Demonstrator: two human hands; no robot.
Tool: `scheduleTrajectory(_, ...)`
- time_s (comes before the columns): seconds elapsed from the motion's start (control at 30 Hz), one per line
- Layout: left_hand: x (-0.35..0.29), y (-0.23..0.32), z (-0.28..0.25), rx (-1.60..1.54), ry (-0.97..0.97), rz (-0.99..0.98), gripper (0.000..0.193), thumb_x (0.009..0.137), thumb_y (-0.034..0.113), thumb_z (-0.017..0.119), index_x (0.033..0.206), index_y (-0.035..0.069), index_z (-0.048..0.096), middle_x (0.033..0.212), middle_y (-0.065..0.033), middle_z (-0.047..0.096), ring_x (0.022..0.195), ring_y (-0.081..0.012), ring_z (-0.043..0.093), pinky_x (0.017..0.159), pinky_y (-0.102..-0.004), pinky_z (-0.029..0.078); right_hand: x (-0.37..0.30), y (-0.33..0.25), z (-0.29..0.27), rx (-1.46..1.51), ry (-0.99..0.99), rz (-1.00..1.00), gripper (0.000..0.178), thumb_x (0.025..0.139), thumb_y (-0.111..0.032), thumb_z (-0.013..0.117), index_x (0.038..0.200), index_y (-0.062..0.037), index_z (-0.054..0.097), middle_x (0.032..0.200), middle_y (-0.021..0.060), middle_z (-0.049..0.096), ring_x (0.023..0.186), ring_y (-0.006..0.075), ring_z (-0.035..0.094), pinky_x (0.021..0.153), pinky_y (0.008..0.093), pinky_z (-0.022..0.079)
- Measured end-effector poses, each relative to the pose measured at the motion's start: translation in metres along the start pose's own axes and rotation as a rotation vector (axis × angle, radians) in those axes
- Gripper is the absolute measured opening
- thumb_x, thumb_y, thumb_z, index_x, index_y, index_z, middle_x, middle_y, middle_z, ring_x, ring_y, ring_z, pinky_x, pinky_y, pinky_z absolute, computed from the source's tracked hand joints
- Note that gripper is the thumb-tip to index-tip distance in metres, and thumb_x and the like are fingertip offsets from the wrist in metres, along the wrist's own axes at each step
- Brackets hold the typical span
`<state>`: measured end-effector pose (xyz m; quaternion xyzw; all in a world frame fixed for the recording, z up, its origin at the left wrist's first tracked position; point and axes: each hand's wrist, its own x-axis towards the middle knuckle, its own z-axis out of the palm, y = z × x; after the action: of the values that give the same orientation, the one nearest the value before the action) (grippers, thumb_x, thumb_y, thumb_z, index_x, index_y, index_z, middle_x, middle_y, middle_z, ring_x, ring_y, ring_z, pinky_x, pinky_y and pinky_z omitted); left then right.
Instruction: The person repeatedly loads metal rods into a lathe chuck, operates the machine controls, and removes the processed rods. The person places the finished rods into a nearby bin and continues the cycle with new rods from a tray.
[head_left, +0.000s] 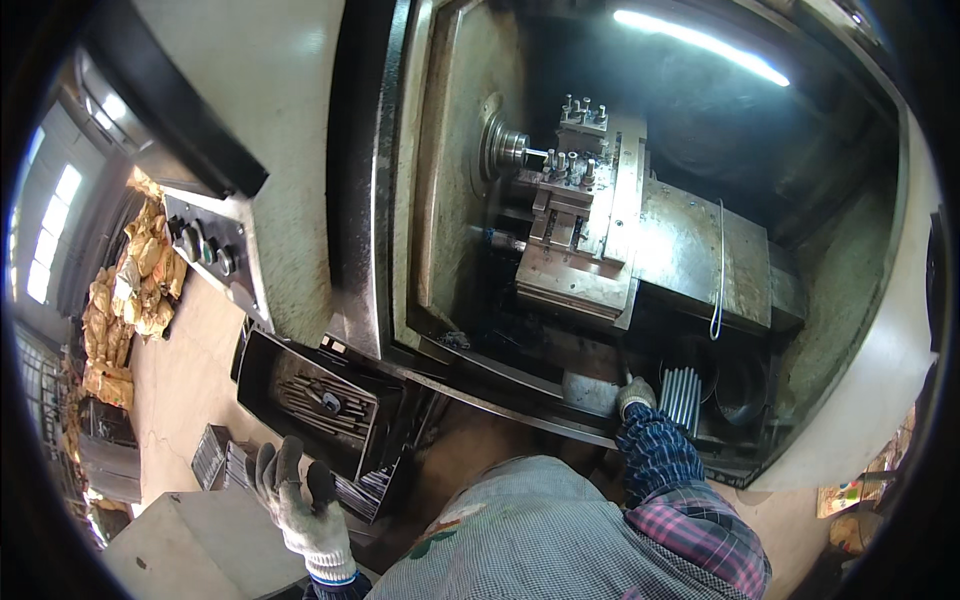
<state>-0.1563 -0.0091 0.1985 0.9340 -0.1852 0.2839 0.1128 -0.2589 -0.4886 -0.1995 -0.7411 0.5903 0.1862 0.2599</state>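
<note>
Left hand (300, 505): fingers spread, empty; loose rods (318, 412) in black bin (262, 360) beyond fingertips. Right hand (635, 394): fingers curled, hold can't tell; rod bundle (681, 400) just right. Probably mid-batch; finished share unclear.

Brown bundles (148, 262) are piled along the left edge of the floor (190, 380). Windows (47, 243) are seen beyond. At upper right, a lit lamp (703, 45) is mounted.

silvery metal rods (681, 398), slender, side by side
</note>
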Motion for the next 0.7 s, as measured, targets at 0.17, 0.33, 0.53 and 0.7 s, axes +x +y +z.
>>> scheduleTrajectory(0.17, 0.022, 0.013, 0.024, -0.024, -0.088, -0.003, 0.040, 0.089, 0.005, 0.074, 0.129, 0.004, 0.069, 0.123, -0.0124, 0.071, 0.127, -0.0406, 0.060, 0.117, -0.0574, 0.040, 0.042, 0.014, 0.011, 0.282, -0.294, -0.225, 0.034, 0.094, -0.030, 0.066, 0.108, -0.0003, 0.074, 0.091, 0.0210, 0.077, 0.089, 0.0368, 0.077, 0.077, 0.0507, 0.061)
scheduleTrajectory(0.33, 0.059, 0.039, 0.048, -0.048, -0.167, 0.192, 0.038, 0.088, 0.011, 0.073, 0.125, 0.003, 0.070, 0.123, -0.0130, 0.069, 0.127, -0.0390, 0.060, 0.118, -0.0603, 0.037, -0.051, -0.041, -0.066, 1.025, -0.666, 0.022, 0.024, 0.097, -0.028, 0.068, 0.086, -0.0062, 0.066, 0.059, 0.0048, 0.058, 0.045, 0.0179, 0.056, 0.039, 0.0353, 0.048)
scheduleTrajectory(0.53, 0.069, 0.041, 0.074, -0.177, -0.147, 0.375, 0.038, 0.089, 0.017, 0.077, 0.124, 0.009, 0.068, 0.122, -0.0072, 0.069, 0.123, -0.0346, 0.062, 0.118, -0.0603, 0.038, -0.152, 0.007, -0.075, 0.800, -0.527, 0.093, 0.030, 0.094, -0.019, 0.071, 0.069, -0.0042, 0.066, 0.056, 0.0089, 0.063, 0.043, 0.0184, 0.059, 0.039, 0.0323, 0.045)
scheduleTrajectory(0.7, 0.077, 0.022, 0.083, -0.292, -0.140, 0.426, 0.036, 0.089, 0.015, 0.077, 0.123, 0.009, 0.068, 0.119, -0.0069, 0.070, 0.123, -0.0345, 0.062, 0.117, -0.0592, 0.039, -0.229, 0.099, -0.041, 1.063, -0.392, 0.117, 0.019, 0.092, -0.015, 0.075, 0.082, -0.0018, 0.066, 0.064, 0.0048, 0.060, 0.044, 0.0161, 0.053, 0.037, 0.0309, 0.040)
